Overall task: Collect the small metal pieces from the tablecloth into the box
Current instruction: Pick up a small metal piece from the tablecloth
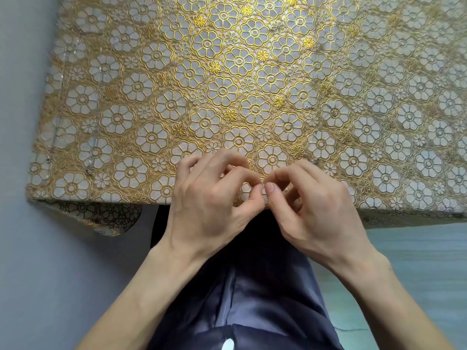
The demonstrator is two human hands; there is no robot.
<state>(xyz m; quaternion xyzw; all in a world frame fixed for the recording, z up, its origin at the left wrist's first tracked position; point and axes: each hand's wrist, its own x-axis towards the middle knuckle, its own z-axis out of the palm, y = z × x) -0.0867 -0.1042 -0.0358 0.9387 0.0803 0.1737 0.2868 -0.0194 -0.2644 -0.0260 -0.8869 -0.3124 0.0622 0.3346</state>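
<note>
Left hand (pixel 209 198) and right hand (pixel 318 205) pinch narrow, tips meeting over tablecloth (pixel 227 72) edge, probably passing a piece; can't tell contents. Metal piece (pixel 306 107) lies beyond.

Gold floral tablecloth (pixel 131 72), tiny metal pieces (pixel 306 107) scattered flat

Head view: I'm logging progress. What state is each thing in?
Left hand: fingers curled, fingertips pinched; contents hidden.
Right hand: likewise, fingertips meeting the left's.
Tablecloth: spread flat, corner hanging.
Small metal piece: lying loose on the tablecloth.
</note>
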